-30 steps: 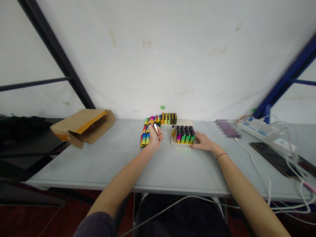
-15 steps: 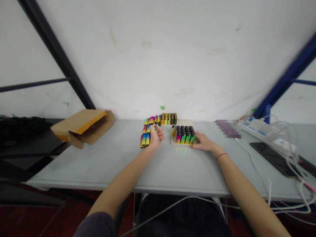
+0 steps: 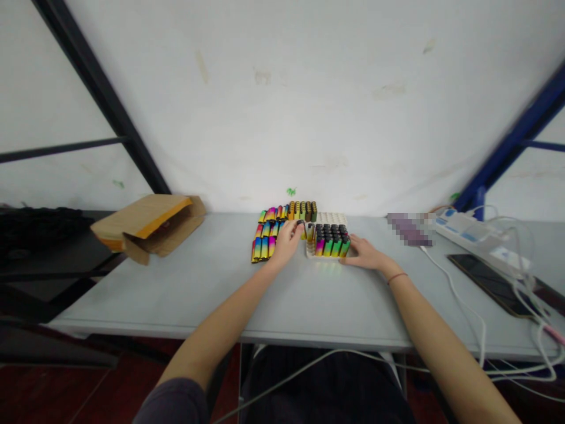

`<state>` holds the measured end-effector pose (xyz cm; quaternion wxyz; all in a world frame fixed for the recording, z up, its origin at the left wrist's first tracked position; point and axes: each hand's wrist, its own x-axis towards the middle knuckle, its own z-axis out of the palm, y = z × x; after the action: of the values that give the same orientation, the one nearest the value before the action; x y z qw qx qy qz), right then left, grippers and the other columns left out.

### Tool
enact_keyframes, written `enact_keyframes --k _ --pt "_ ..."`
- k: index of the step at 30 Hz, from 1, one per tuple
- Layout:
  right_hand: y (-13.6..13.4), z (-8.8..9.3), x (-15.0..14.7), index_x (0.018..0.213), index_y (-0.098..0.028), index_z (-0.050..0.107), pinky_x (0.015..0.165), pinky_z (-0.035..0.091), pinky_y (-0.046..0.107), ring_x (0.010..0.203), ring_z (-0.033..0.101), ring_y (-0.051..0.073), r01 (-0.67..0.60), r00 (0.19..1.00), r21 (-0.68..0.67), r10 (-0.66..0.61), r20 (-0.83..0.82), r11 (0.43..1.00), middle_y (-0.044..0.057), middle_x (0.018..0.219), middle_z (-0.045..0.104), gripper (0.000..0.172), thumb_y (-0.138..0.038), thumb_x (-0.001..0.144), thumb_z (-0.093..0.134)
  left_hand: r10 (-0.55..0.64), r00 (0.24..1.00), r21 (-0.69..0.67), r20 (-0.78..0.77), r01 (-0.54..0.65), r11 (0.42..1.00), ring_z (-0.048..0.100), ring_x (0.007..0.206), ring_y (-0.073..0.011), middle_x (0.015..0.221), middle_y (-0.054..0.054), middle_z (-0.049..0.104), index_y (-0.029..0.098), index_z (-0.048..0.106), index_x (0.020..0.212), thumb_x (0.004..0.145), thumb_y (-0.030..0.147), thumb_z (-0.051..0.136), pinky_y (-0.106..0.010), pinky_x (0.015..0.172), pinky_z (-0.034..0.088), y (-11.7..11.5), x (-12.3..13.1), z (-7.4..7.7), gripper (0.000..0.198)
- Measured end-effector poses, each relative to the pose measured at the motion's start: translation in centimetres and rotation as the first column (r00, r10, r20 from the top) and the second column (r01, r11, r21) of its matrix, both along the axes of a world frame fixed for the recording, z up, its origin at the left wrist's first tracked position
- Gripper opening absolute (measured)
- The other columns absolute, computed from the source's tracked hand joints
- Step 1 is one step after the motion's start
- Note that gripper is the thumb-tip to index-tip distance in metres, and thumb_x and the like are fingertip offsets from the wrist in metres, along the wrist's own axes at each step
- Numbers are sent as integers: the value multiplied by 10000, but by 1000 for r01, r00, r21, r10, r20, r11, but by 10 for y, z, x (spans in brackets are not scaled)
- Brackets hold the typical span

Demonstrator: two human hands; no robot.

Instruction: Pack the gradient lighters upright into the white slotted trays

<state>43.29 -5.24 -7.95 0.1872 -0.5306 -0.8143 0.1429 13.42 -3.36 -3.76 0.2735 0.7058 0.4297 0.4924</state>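
Note:
My left hand [image 3: 286, 240] pinches a lighter [image 3: 302, 230] with a dark top and yellowish body, just left of a white tray [image 3: 311, 255] with holes. Upright in the tray stand several rainbow-coloured lighters [image 3: 332, 242] with black tops, and one golden lighter [image 3: 311, 231] at their left. My right hand [image 3: 364, 254] holds the tray's right end, thumb at the front corner and fingers along the side. Rows of shiny multicoloured lighters [image 3: 263, 248] lie left of my left hand, partly hidden by it.
Behind the tray are upright yellow and dark lighters [image 3: 302, 211] and a second white holed tray [image 3: 332, 218] against the wall. An open cardboard box [image 3: 148, 224] lies left. A power strip [image 3: 481, 238], cables and a dark phone [image 3: 488, 282] occupy the right.
My left hand has moved right from above the lying lighters towards the tray, carrying the lighter, which now points up. My right hand stays at the tray's right end.

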Motion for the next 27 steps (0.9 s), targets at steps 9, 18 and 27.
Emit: enact_keyframes --k 9,18,27 --pt "1 -2 0 1508 -276 583 1225 325 658 1476 462 439 9 1000 -3 -9 -5 1000 126 1618 519 835 -658 782 745 -164 969 -17 -184 164 986 662 1054 -239 1081 -108 715 177 731 1058 1020 318 546 -364 973 539 4 0 -9 236" --pt "1 0 -1 1491 -271 604 1214 353 647 1464 477 441 3 1000 18 -3 0 1000 125 1602 539 817 -648 781 753 -109 966 16 -235 116 993 689 1049 -230 1172 -101 727 201 695 1214 1008 257 563 -364 995 538 1 -2 -8 251" --pt "0 1 -1 1497 -273 597 1212 354 647 1452 489 440 1 1000 9 -1 -2 1000 128 1595 546 816 -635 784 758 -30 885 204 -464 139 969 637 1196 -246 1246 -92 708 240 750 1219 980 138 490 -408 1110 471 3 -10 5 368"
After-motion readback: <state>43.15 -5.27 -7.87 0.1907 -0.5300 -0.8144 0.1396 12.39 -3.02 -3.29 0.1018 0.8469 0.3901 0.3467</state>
